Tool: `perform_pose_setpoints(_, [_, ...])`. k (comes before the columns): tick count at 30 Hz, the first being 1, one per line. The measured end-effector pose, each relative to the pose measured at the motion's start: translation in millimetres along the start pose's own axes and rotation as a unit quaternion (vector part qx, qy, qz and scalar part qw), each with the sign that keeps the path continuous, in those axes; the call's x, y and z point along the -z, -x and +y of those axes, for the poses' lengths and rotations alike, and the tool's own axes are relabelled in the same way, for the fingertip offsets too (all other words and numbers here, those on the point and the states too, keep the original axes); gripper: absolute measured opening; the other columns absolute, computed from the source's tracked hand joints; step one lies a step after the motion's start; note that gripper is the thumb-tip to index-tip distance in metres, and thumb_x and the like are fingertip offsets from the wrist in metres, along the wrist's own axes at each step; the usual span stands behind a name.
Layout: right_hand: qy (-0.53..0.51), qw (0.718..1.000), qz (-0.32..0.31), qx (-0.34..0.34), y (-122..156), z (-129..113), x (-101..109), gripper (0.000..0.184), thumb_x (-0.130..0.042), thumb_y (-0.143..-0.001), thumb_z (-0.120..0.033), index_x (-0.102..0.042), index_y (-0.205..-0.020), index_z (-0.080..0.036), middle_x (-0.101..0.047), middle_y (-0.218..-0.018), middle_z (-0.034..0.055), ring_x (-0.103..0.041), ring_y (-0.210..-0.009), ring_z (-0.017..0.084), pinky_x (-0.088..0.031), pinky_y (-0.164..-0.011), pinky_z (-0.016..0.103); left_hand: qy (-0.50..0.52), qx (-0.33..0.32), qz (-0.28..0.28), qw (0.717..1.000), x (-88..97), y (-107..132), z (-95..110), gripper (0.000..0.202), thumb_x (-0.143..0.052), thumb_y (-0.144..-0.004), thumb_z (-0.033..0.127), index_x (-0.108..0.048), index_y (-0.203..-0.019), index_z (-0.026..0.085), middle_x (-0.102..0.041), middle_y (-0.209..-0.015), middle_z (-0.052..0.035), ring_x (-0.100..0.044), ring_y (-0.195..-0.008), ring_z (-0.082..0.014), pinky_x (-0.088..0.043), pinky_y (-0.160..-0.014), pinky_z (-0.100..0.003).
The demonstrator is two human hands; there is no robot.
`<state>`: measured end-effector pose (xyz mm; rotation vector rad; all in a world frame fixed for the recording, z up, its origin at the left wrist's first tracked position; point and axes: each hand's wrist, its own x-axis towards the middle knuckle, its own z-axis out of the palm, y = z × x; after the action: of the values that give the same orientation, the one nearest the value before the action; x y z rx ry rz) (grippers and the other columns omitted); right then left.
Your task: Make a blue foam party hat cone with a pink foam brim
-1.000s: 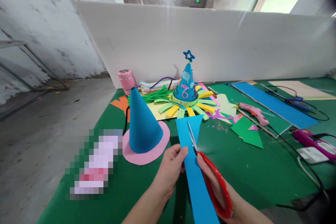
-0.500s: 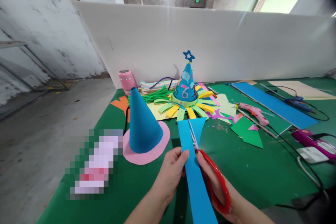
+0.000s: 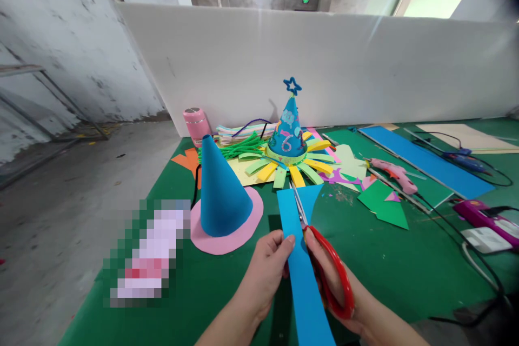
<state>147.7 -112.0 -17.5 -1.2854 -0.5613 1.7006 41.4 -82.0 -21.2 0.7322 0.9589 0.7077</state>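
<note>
A: Where was the strip [image 3: 306, 281]?

B: In the left grip [image 3: 271, 259], which was clamped on its left edge, thumb uppermost. The right grip [image 3: 330, 275] was closed around the scissors [image 3: 343, 271], blades [image 3: 299, 207] pointing ahead.

A: Handling?

B: Probably light, flexible, easily creased. Pinching the edge near the blades, clear of their path, seemed best.

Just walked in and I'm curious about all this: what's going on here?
A person's left hand pinches a blue strip by its edge, while the right hand holds red-handled scissors, their blades over the strip's far end. To the left, a plain blue cone stands on a pink disc; farther back is a decorated cone hat.
</note>
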Motion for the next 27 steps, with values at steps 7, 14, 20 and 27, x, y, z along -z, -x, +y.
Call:
perform_pose_setpoints(7, [-0.056, 0.998, 0.018, -0.014, -25.6, -12.7, 19.8, 0.039, -0.045, -0.074, -0.059, -0.046, -0.073, -0.019, -0.032, -0.047, -0.0099, -0.028, -0.035, 0.003, -0.021, -0.034, 0.015, -0.011, -0.05, 0.03, 0.998, 8.1, -13.1, -1.6, 0.028, -0.06, -0.069, 0.039, -0.05, -0.06, 0.015, -0.044, -0.047, 0.0051, -0.039, -0.042, -0.0048, -0.03, -0.042, -0.017])
perform_pose_setpoints(14, [0.067, 0.991, 0.084, 0.084, -30.7, -32.9, 47.6, 0.035, -0.064, -0.065, -0.046, -0.043, -0.069, -0.019, -0.039, -0.048, -0.0096, -0.034, -0.037, 0.003, -0.021, -0.033, 0.015, -0.016, -0.112, 0.06, 0.992, 13.9, -44.6, 34.2, 0.025, -0.063, -0.065, 0.039, -0.056, -0.065, 0.015, -0.047, -0.046, 0.0057, -0.043, -0.042, -0.0067, -0.032, -0.043, -0.019])
perform_pose_setpoints(20, [0.13, 0.977, 0.106, 0.129, -23.9, -36.5, 55.5, 0.04, -0.066, -0.062, -0.047, -0.043, -0.081, -0.02, -0.054, -0.062, -0.0051, -0.035, -0.039, 0.004, -0.025, -0.036, 0.018, 0.018, -0.129, 0.072, 0.989, 5.3, -72.3, 52.1, 0.023, -0.065, -0.061, 0.037, -0.057, -0.067, 0.016, -0.052, -0.049, 0.0052, -0.045, -0.044, -0.0072, -0.033, -0.044, -0.019])
perform_pose_setpoints(27, [0.162, 0.971, 0.092, 0.151, -31.0, -36.6, 43.9, 0.035, -0.066, -0.064, -0.04, -0.042, -0.078, -0.02, -0.047, -0.054, -0.0084, -0.034, -0.039, 0.005, -0.024, -0.038, 0.02, 0.04, -0.134, 0.058, 0.988, -3.6, -92.4, 61.6, 0.024, -0.067, -0.058, 0.035, -0.055, -0.065, 0.016, -0.053, -0.047, 0.0046, -0.045, -0.04, -0.0075, -0.031, -0.042, -0.019])
